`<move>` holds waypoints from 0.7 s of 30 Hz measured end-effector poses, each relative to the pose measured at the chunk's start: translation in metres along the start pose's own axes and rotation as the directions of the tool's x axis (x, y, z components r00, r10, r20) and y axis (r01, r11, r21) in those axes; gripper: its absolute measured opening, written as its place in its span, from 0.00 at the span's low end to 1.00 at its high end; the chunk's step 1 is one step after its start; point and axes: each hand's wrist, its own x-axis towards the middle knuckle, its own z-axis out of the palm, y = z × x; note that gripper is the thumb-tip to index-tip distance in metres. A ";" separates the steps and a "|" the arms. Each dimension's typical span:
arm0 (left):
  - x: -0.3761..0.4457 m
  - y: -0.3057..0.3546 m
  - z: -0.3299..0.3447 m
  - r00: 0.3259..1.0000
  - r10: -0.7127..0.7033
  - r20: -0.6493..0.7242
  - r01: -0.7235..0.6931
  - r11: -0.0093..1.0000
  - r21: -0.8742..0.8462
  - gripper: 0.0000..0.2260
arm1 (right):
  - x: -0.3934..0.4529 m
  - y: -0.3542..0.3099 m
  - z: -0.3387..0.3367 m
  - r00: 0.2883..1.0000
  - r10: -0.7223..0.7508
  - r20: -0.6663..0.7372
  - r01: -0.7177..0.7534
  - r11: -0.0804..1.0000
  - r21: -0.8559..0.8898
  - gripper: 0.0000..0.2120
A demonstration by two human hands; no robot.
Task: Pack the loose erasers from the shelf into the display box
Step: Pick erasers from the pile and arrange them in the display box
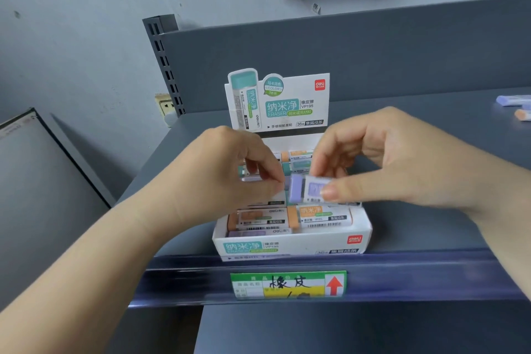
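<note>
- I judged the packing well along but unfinished: the display box (290, 246), standing at the shelf's (431, 227) front edge, already held many erasers in orange, green and purple sleeves.
- Front row of the box showed two orange erasers (324, 217) lying flat, with a purple one partly visible beneath at the front left corner.
- The right hand (402, 161) pinched a purple eraser (309, 188) between thumb and fingertips, held just above the middle of the box, not yet seated.
- The left hand (230, 178) had curled fingers meeting that eraser's left end; I could not tell whether it gripped or only steadied it.
- Still left: at least two loose erasers (514, 100) lay near the shelf's far right edge, well apart from the box.
</note>
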 end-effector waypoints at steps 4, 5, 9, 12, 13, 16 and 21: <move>-0.002 -0.006 0.004 1.000 0.004 -0.015 -0.003 0.999 0.052 0.08 | 0.002 -0.007 0.004 0.997 0.044 0.060 -0.027 0.964 -0.266 0.04; -0.003 -0.007 0.005 1.000 0.003 -0.015 -0.002 0.998 0.062 0.06 | 0.002 -0.009 0.005 0.996 0.061 0.071 -0.036 0.953 -0.302 0.04; -0.002 -0.009 0.006 1.000 0.005 -0.013 -0.004 0.995 0.103 0.02 | 0.003 -0.010 0.009 0.990 0.097 0.098 -0.053 0.926 -0.373 0.06; -0.002 -0.010 0.006 1.000 0.013 -0.004 -0.012 0.993 0.117 0.03 | 0.005 -0.013 0.008 0.985 0.134 0.106 -0.082 0.915 -0.395 0.05; -0.002 -0.011 0.007 1.000 0.014 -0.006 -0.013 0.993 0.117 0.03 | 0.006 -0.015 0.009 0.983 0.143 0.112 -0.085 0.910 -0.406 0.04; -0.002 -0.012 0.008 1.000 0.019 -0.014 -0.017 0.992 0.121 0.03 | 0.008 -0.017 0.010 0.980 0.144 0.135 -0.073 0.898 -0.434 0.03; -0.001 -0.012 0.009 0.999 0.032 -0.018 -0.029 0.988 0.149 0.03 | 0.008 -0.013 0.010 0.980 0.143 0.138 -0.075 0.910 -0.407 0.04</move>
